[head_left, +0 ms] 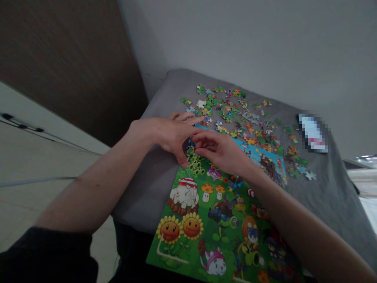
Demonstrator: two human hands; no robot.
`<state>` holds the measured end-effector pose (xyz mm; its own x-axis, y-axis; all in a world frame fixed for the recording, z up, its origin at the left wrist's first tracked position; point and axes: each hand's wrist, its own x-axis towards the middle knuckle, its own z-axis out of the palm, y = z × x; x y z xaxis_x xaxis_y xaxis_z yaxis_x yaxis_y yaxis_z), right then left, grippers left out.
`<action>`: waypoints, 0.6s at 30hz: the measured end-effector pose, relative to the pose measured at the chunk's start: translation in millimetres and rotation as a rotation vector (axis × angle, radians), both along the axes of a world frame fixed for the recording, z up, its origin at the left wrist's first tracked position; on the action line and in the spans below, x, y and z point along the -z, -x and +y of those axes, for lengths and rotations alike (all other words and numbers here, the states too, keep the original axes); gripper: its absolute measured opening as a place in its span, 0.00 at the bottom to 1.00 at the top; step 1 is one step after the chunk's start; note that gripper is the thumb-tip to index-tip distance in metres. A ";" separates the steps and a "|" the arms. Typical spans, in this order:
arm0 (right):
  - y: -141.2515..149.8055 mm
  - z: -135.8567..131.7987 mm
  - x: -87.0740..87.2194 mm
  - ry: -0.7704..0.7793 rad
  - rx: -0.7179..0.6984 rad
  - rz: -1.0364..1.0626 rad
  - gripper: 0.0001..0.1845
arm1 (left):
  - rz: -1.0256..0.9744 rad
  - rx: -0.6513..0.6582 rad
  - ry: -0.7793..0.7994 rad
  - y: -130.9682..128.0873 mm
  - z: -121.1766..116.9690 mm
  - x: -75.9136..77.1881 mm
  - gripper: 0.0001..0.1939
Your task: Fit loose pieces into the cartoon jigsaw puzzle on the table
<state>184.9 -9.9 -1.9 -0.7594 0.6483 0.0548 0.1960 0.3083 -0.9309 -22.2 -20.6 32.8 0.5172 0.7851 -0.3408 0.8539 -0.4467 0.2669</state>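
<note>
A jigsaw puzzle board (176, 251) with green and blue cartoon pictures, sunflowers and mushrooms among them, lies in front of me. My left hand (173, 133) is spread over its far left corner, thumb resting at the board's left edge and fingers reaching toward the loose pieces. Close beside it, my right hand (216, 151) is over the upper part of the board with thumb and fingertips pinched together. Whatever the pinch may hold is hidden. Several loose puzzle pieces (228, 114) are scattered just beyond the board.
A grey cloth-covered surface (312, 208) lies under the board and pieces. A phone-like object (312, 133), its screen blurred out, lies at the right. The wall (250, 47) stands behind, and a dark wooden panel (70, 55) rises at the left. A pale cable (38, 181) crosses the left side.
</note>
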 end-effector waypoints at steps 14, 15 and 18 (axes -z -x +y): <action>-28.6 11.6 -27.5 0.008 0.165 0.017 0.17 | -0.109 -0.018 -0.054 10.7 6.4 3.3 0.43; -28.8 9.5 -29.2 0.016 0.128 -0.020 0.17 | -0.114 -0.030 -0.077 10.4 7.3 4.2 0.40; -22.0 0.5 -30.9 0.037 0.029 -0.094 0.17 | -0.122 -0.053 -0.119 6.7 8.2 6.2 0.37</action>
<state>206.9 -9.4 29.0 -0.7407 0.6706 -0.0401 0.2910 0.2665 -0.9188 -28.9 -12.4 26.5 0.5055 0.8435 -0.1813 0.8418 -0.4361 0.3181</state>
